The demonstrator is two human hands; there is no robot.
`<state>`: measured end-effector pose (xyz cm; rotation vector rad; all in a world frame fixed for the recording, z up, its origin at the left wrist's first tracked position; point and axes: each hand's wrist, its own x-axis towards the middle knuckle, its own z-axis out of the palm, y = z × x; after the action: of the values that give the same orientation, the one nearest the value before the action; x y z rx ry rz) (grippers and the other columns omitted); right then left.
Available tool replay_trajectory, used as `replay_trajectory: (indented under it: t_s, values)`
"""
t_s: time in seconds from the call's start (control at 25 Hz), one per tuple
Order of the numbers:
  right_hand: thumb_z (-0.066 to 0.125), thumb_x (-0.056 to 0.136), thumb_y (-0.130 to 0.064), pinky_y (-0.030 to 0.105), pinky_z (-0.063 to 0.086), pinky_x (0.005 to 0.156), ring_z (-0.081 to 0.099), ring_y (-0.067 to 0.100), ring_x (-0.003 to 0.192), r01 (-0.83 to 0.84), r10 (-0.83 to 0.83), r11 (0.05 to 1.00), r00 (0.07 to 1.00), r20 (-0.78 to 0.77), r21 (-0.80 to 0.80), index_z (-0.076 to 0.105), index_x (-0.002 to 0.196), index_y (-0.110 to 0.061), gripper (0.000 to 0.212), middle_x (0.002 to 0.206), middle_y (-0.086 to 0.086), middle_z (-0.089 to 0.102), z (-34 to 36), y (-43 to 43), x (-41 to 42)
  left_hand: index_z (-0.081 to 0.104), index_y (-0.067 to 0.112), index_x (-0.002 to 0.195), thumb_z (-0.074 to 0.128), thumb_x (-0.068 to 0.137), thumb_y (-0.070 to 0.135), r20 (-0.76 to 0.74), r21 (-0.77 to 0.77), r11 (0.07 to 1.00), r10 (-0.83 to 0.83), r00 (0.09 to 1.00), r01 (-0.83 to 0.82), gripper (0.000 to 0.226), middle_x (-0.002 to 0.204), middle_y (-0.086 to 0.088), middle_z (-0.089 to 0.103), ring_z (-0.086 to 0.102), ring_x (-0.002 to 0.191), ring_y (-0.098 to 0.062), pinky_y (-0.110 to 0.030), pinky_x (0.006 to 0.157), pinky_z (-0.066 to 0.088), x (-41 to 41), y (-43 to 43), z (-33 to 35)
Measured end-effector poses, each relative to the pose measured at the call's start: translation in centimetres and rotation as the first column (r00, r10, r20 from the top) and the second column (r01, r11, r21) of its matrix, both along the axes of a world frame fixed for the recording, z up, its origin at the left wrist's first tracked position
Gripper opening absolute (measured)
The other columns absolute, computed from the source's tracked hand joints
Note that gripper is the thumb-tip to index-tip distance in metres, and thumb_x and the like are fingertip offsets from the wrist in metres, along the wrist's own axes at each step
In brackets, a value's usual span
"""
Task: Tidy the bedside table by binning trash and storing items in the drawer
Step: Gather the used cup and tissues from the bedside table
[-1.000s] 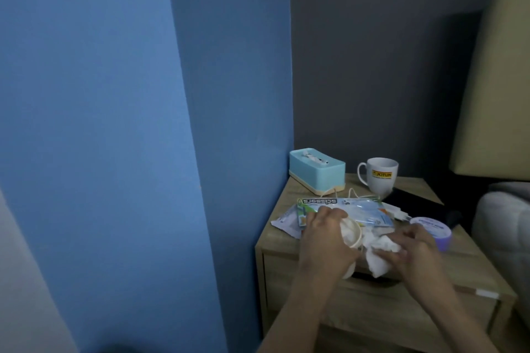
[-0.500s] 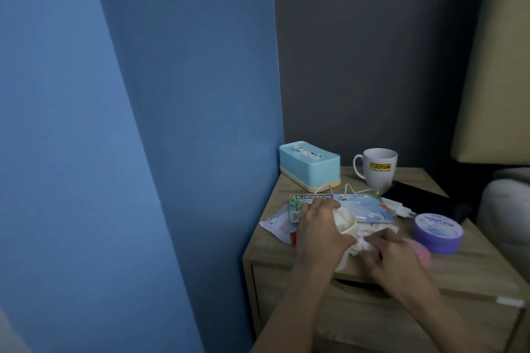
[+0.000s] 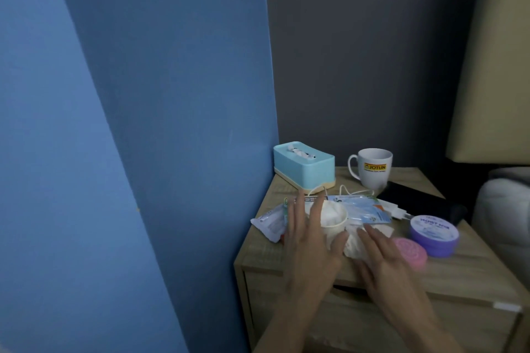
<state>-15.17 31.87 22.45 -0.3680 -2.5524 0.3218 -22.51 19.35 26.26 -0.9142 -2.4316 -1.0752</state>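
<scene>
Counter [image 3: 258, 256]: wooden bedside unit we face, against a blue wall.
Paper cup [image 3: 334, 222]: at centre, tissue inside.
Left hand [image 3: 311, 241]: our grip spread apart, thumb touching the cup.
Right hand [image 3: 383, 256]: fingers flat on crumpled tissue [image 3: 354, 245].
Mug [image 3: 372, 167]: at 1 o'clock.

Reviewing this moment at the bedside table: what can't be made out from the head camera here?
- Paper cup: the left hand covers its side, so the grip is unclear.
- Crumpled tissue: partly under the right hand.
- Dark flat object behind the purple tub: too dim to identify.
- Drawer: arms hide its front; any opening is unclear.
- No bin in view.
</scene>
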Motion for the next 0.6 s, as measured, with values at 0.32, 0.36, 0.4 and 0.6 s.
replay_trajectory:
  t_s: [0.32, 0.36, 0.4, 0.6]
  values:
    - [-0.026, 0.064, -0.074, 0.028, 0.012, 0.114, 0.019, 0.020, 0.142, -0.104, 0.061, 0.989, 0.932, 0.357, 0.101, 0.032, 0.142, -0.008, 0.118, 0.153, 0.010, 0.027, -0.3, -0.5, -1.1, 0.005, 0.042, 0.147, 0.048, 0.083, 0.011, -0.029, -0.232, 0.971, -0.074, 0.997, 0.065, 0.083, 0.157, 0.012, -0.020, -0.021, 0.145, -0.016, -0.040, 0.120, 0.008, 0.9, -1.3, -1.5]
    - [-0.025, 0.061, -0.077, 0.031, 0.009, 0.116, 0.009, 0.019, 0.145, -0.109, 0.072, 0.992, 0.916, 0.395, 0.071, 0.021, 0.146, -0.009, 0.118, 0.157, 0.007, 0.014, 0.2, -0.1, -1.4, 0.004, 0.041, 0.147, 0.049, 0.081, 0.010, -0.012, -0.245, 0.966, -0.088, 0.996, 0.082, 0.085, 0.157, 0.011, -0.020, -0.020, 0.145, -0.017, -0.041, 0.119, 0.008, 0.9, -1.2, -1.1]
    - [-0.017, 0.067, -0.077, 0.033, 0.008, 0.116, 0.004, 0.018, 0.145, -0.112, 0.072, 0.991, 0.905, 0.419, 0.071, 0.015, 0.147, -0.010, 0.110, 0.158, 0.005, 0.007, 0.7, 0.1, -1.7, 0.004, 0.041, 0.147, 0.049, 0.080, 0.011, 0.005, -0.254, 0.962, -0.102, 0.995, 0.100, 0.087, 0.157, 0.010, -0.020, -0.019, 0.145, -0.019, -0.041, 0.119, 0.008, 0.8, -1.1, -0.9]
    - [0.026, 0.090, -0.050, 0.039, 0.029, 0.110, 0.031, 0.023, 0.139, -0.029, -0.003, 0.990, 0.975, 0.224, 0.140, 0.045, 0.135, -0.014, 0.061, 0.150, 0.007, 0.035, 0.9, -0.2, -0.4, -0.002, 0.033, 0.149, 0.043, 0.075, 0.017, 0.023, -0.161, 0.985, -0.056, 0.998, 0.059, 0.087, 0.159, 0.004, -0.016, -0.015, 0.146, -0.018, -0.039, 0.120, 0.009, 1.3, -2.2, -1.4]
